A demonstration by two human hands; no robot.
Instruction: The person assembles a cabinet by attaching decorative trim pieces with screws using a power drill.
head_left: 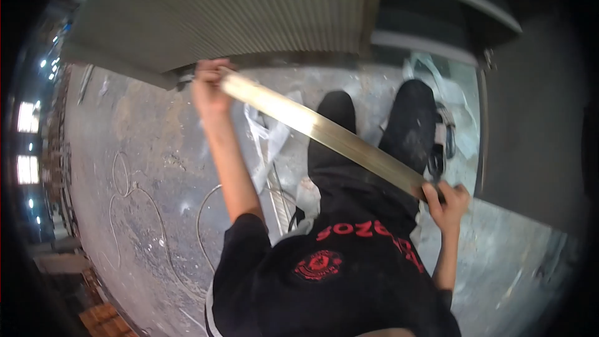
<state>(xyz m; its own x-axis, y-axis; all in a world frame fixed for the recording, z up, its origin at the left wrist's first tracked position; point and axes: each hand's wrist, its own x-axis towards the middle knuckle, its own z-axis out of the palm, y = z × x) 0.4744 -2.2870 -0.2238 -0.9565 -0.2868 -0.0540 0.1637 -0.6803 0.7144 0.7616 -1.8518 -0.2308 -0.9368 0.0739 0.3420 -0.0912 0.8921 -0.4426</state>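
A long, flat, brass-coloured metal strip (331,135) slants across in front of my knees, its left end farther from me and its right end nearer. My left hand (211,87) is closed round the far end, close to the lower edge of a ribbed dark panel (274,9). Gripping the near end, my right hand (448,205) has its thumb on top and its fingers partly hidden beneath. The strip's middle shines in the light and passes above my legs.
A thin cable (159,212) loops over the stained concrete floor (168,125). White plastic wrapping (268,134) lies by my left leg. A dark tool-like object (438,157) is beside my right leg. Dark panels (530,131) stand to the right; brown blocks (106,319) are at lower left.
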